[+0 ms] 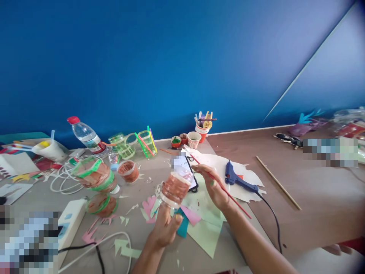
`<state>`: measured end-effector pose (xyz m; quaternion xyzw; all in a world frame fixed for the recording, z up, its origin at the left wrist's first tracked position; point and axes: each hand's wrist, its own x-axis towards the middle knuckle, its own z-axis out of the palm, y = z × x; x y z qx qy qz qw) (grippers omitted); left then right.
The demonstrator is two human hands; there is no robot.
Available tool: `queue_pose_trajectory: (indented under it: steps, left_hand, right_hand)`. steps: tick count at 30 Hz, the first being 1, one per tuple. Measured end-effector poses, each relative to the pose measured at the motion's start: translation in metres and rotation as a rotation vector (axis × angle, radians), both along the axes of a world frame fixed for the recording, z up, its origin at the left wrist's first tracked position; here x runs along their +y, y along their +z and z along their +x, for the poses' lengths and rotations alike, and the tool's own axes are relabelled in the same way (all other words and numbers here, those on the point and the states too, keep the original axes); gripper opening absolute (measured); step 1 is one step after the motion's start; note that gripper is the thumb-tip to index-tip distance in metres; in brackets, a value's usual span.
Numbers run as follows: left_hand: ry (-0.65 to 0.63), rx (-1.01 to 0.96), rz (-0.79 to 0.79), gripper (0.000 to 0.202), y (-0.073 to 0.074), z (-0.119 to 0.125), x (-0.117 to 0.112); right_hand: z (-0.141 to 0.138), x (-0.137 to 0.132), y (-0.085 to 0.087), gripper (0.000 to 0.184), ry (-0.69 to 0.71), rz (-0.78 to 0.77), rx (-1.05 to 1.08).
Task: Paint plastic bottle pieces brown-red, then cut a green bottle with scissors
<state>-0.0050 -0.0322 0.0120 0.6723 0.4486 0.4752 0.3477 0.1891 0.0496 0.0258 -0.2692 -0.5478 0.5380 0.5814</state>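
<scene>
My left hand [165, 228] holds up a clear plastic cup [174, 189] coated in reddish-brown paint. Its fingers go up into or behind the cup's rim and are mostly hidden, while the thumb sticks out in front. Just right of the cup is my right hand [215, 190], with a thin red paintbrush [235, 201] lying slantwise across it, pinned by the thumb. The brush's bristles cannot be made out. Behind the cup, a phone [184, 167] lies on the table. A tub of brown paint [128, 172] stands to the left.
A blue glue gun [238, 179] rests on white paper, its cord trailing forward. Brown-and-green painted containers [94, 175], a tilted water bottle [88, 137] and a power strip [71, 224] are left. Small paint cups [194, 139] stand by the wall. A wooden stick [278, 182] lies right.
</scene>
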Motion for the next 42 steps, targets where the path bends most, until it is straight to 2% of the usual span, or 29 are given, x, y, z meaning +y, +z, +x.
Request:
queue_pose_trajectory:
  steps: [3,6,10,14,18,25,32,37,42]
  left_hand:
    - [0.155,-0.057,-0.041,0.078,-0.009,-0.006,0.003]
    - [0.286,-0.092,0.008,0.07,-0.015,-0.012,0.006]
    - [0.387,-0.009,0.066,0.066,-0.012,-0.015,0.008]
    - [0.341,0.049,0.091,0.067,-0.006,-0.012,0.01]
    - [0.281,0.08,0.11,0.064,-0.007,-0.01,0.011]
    - [0.309,0.143,0.121,0.062,-0.013,-0.012,0.011]
    - [0.324,0.103,0.109,0.064,-0.011,-0.012,0.013]
    - [0.289,0.089,0.122,0.061,-0.011,-0.012,0.013]
    - [0.335,0.097,0.116,0.064,-0.008,-0.013,0.012]
  right_hand:
    - [0.003,0.0,0.001,0.049,-0.015,-0.044,0.116]
    - [0.006,-0.004,0.003,0.043,0.066,-0.1,0.158]
    - [0.005,-0.01,0.007,0.032,0.151,-0.152,0.108]
    - [0.001,-0.012,0.009,0.031,0.179,-0.188,0.1]
    - [-0.002,-0.013,0.007,0.031,0.224,-0.221,0.117]
    - [-0.006,-0.013,0.007,0.03,0.226,-0.243,0.09]
    - [-0.002,-0.011,0.008,0.028,0.163,-0.259,0.083]
    - [-0.004,-0.013,0.008,0.029,0.216,-0.245,0.121]
    - [-0.006,-0.012,0.006,0.027,0.225,-0.249,0.087]
